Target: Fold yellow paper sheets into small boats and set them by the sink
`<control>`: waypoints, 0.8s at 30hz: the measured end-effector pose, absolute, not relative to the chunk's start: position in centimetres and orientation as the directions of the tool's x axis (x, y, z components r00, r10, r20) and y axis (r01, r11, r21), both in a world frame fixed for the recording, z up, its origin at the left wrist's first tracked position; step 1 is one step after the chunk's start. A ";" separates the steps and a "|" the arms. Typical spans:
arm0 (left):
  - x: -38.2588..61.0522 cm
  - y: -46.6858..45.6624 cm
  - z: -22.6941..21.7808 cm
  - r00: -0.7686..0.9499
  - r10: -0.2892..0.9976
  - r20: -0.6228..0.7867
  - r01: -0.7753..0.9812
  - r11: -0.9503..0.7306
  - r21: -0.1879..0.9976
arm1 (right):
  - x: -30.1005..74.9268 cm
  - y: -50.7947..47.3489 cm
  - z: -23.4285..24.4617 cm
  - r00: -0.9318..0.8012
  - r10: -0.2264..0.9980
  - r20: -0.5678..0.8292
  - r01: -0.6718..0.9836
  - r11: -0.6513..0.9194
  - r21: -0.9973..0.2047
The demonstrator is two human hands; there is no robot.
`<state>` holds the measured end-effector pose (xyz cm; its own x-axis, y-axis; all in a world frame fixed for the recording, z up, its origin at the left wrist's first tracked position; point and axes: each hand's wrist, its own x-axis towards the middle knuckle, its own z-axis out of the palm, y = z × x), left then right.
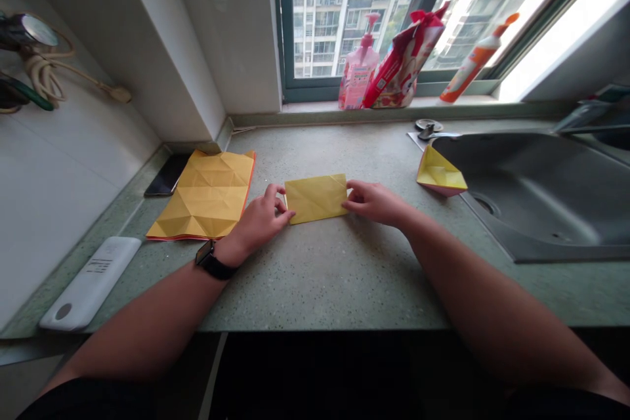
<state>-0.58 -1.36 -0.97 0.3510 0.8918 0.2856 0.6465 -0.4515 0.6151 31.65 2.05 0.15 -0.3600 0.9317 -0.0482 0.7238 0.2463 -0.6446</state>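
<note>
- Speckled grey-green stone countertop (pixel 344 282) runs beneath a window (pixel 354 13), with high-rise apartment blocks outside.
- Left hand (pixel 258 218): fingers curled, fingertips (pixel 288 214) at the left edge of a folded yellow paper (pixel 315 198); a black watch (pixel 210 260) sits on the wrist.
- Right hand (pixel 374 202): fingers loosely together and slightly curved, reaching the paper's right edge.
- Neither hand is spread flat. Whether either is actually pinching the paper, I cannot tell.
- Paper: a flat, creased rectangle lying on the counter directly between the hands, its long side running across them.
- Left of the left hand, nearly touching it: a large creased yellow sheet (pixel 204 193) with a red-orange edge, opened flat.
- Touching that sheet's far-left edge: a dark smartphone (pixel 167 174). Nearer the wall lies a white plastic device (pixel 91 282).
- Right of the right hand: a folded yellow-and-pink paper shape (pixel 440 172) at the lip of a stainless steel sink (pixel 534 193).
- Behind that shape, near the sink's back corner: a pair of scissors (pixel 430 131).
- On the windowsill: a pink pump bottle (pixel 359 64), a red-and-white bag (pixel 403 62) and an orange-capped bottle (pixel 473 62).
- On the left wall: a coiled cord (pixel 44 71).
</note>
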 end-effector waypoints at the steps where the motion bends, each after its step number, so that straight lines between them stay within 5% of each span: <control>1: -0.5 -1.3 -1.1 0.338 0.898 0.281 0.646 -0.438 0.625 | 31.5 2.0 0.0 -0.333 0.942 -0.041 0.724 0.227 -0.652; 6: -0.2 -1.2 -1.4 0.339 0.901 0.270 0.696 -0.433 0.573 | 30.9 1.7 -0.9 -0.259 0.965 0.027 0.748 0.218 -0.626; 13: 0.0 -1.1 -1.3 0.518 0.769 0.375 0.696 -0.633 0.339 | 30.5 1.5 -1.4 -0.275 0.958 0.080 0.826 0.278 -0.491; 18: 0.7 -0.8 -1.9 0.694 0.633 0.344 0.550 -0.774 0.315 | 30.4 1.7 -1.6 -0.299 0.949 0.096 0.835 0.309 -0.454; 24: 0.8 -0.5 -2.4 0.709 0.657 0.257 0.581 -0.750 0.315 | 30.1 1.5 -1.9 -0.270 0.946 0.179 0.873 0.319 -0.368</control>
<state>0.76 -0.54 -2.40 0.7087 0.6568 0.2574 0.5812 -0.7504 0.3148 30.13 1.52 -1.91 -0.2699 0.9461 0.1789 0.8735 0.3188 -0.3680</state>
